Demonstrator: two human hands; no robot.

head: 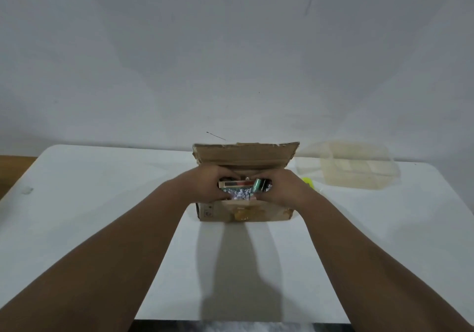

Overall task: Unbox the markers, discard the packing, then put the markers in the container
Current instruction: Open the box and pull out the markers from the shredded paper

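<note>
An open cardboard box [246, 212] sits in the middle of the white table [102, 190], its rear flap standing up. Both my hands reach into it. My left hand [205, 185] grips the left end of a flat marker pack [234, 184] that shows coloured stripes. My right hand [282, 188] is curled over the right end, where a green cylindrical piece [258, 185] pokes out. Shredded paper packing [241, 193] lies under the pack inside the box. A clear plastic container [359, 167] stands at the back right.
A yellow-green object [309, 182] lies on the table just right of the box, partly hidden by my right wrist. A plain wall rises behind the table. A wooden surface [15, 167] shows past the left edge.
</note>
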